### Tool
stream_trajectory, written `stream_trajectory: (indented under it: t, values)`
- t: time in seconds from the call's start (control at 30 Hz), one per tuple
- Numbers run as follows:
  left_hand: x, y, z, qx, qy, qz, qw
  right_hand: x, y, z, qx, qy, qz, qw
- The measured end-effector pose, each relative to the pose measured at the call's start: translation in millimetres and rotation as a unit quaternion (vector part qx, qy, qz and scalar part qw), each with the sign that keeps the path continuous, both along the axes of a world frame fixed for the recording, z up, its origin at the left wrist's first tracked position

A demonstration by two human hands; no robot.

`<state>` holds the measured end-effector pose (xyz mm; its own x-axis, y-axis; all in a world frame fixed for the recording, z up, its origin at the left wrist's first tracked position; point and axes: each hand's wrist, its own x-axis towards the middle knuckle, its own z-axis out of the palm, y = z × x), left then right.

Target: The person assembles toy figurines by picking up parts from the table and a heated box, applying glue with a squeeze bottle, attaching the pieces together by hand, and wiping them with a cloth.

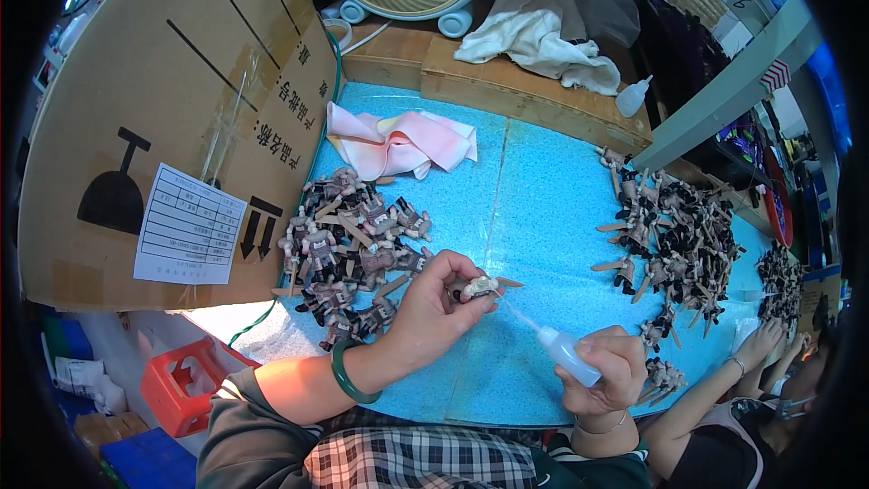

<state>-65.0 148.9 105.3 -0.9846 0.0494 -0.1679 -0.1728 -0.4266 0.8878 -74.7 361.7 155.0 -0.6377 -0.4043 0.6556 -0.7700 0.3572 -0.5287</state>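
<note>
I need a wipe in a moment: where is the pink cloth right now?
In the head view the pink cloth lies at the far left of the blue mat, beside the big cardboard box and just beyond the left pile of figurines.

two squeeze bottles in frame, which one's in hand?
The small translucent plastic squeeze bottle with the thin nozzle, gripped in the right hand. The other white squeeze bottle stands untouched on the wooden ledge at the back.

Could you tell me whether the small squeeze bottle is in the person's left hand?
No, the small squeeze bottle is gripped in the right hand, while the left hand holds a small figure at its nozzle.
</note>
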Motion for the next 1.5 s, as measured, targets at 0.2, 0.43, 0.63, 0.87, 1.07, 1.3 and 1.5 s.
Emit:
stream_trajectory:
  t: [0.2, 0.43, 0.63, 0.87, 1.07, 1.3, 1.5]
  values:
    - [0.4, -1.1, -1.2, -0.033, -0.009, -0.01, 0.999, 1.3, 1.2, -1.2, 0.002, 0.002, -0.001, 1.0]
    - [0.9, -0.7, -5.8, -0.043, -0.005, -0.026, 0.999, 2.8, -0.5, -1.6, 0.004, 0.008, 0.011, 1.0]
    - [2.1, 0.8, -9.5, -0.061, 0.0, -0.026, 0.998, 2.0, -1.4, -3.1, 0.003, 0.005, 0.013, 1.0]
    - [3.3, 1.6, -7.9, -0.072, -0.007, -0.025, 0.997, 1.2, -2.9, -3.5, 0.011, 0.005, 0.008, 1.0]
    - [2.9, 1.6, -8.6, -0.074, 0.0, -0.026, 0.997, 2.2, -1.3, -2.7, 0.007, 0.006, 0.004, 1.0]
    - [3.8, 2.2, -9.3, -0.079, -0.003, -0.026, 0.997, 1.2, -2.4, -2.0, 0.014, 0.012, 0.005, 1.0]
    - [3.2, 2.3, -9.3, -0.072, -0.001, -0.023, 0.997, 1.2, -2.0, -1.5, 0.019, 0.011, 0.004, 1.0]
